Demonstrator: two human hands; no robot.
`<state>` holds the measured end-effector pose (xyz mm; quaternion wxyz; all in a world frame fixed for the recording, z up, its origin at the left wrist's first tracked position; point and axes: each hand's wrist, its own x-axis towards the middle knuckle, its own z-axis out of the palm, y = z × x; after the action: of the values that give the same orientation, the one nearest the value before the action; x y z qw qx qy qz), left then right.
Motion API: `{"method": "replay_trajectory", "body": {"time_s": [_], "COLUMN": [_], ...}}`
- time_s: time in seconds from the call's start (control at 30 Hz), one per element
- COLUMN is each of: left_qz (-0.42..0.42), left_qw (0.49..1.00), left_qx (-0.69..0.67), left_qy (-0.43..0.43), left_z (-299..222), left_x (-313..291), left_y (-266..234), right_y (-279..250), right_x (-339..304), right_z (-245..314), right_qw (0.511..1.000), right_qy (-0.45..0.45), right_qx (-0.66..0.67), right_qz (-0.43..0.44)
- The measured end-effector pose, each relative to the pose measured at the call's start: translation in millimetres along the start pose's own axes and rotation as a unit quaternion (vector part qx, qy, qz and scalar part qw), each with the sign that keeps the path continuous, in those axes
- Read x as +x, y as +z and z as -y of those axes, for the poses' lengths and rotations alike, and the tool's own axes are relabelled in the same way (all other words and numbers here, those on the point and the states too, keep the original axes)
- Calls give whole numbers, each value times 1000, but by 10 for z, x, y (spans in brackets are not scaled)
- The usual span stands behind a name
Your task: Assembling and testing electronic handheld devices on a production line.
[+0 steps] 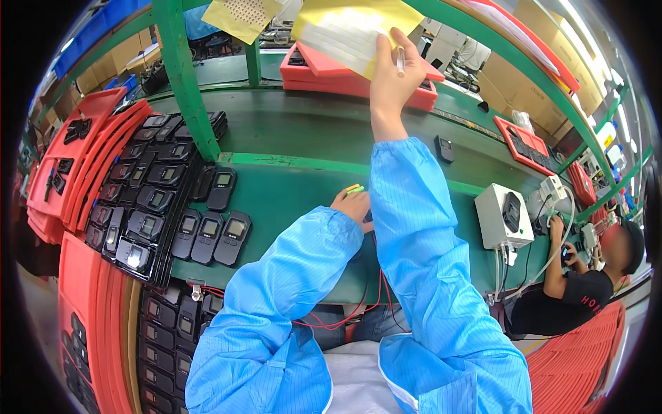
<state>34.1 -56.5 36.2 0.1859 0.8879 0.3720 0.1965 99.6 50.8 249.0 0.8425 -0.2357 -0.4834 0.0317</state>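
Note:
My right hand (398, 74) is raised at the top, fingertips against a yellow sheet (407, 24) that carries rows of whitish labels. A slim, see-through pen-like stick (400, 61) is gripped between its fingers. Lower down, over the green bench (296, 200), my left hand (353, 206) has curled fingers, partly hidden by my right sleeve. A small yellow-green item (355, 189) shows at its fingers, and a dark object peeks out below; what exactly it holds is unclear. Left of this hand lie several black handheld devices with small screens (232, 238).
Stacked black trays of devices (148, 183) and red foam trays (89, 159) crowd the left. A green frame post (183, 76) rises ahead. One device (445, 148) lies on the far strip. At right stand a white box (503, 215) with cables and a co-worker (572, 290). Red wires (331, 324) hang near my lap.

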Motion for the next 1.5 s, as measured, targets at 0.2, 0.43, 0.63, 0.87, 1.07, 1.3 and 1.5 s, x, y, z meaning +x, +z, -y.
{"method": "replay_trajectory", "body": {"time_s": [0.2, 0.43, 0.63, 0.87, 1.07, 1.3, 1.5], "left_qz": [-11, -35, -20, -20, -44, -54, 3], "left_qw": [1000, 999, 999, 998, 997, 995, 999], "left_qx": [-13, -22, -38, -53, -33, -16, -25], "left_qy": [-1, 9, 12, 14, 46, 81, 38], "left_z": [-31, -39, -25, -66, 35, 170, 78], "left_x": [-64, -55, -58, -105, -73, -32, -16], "left_y": [-78, -43, -89, -108, -33, 34, -63], "right_y": [-44, -109, -166, -679, -2361, -4232, -4707], "right_x": [67, 214, 145, -116, -190, 7, 106], "right_z": [3, -25, 24, 251, 881, 1263, 1212], "right_qw": [997, 995, 993, 998, 971, 811, 823], "right_qy": [5, -30, -47, -34, 134, 130, 220], "right_qx": [-82, -95, -95, 54, -186, -563, -519], "right_qz": [5, 20, 60, 1, 72, 89, 68]}}
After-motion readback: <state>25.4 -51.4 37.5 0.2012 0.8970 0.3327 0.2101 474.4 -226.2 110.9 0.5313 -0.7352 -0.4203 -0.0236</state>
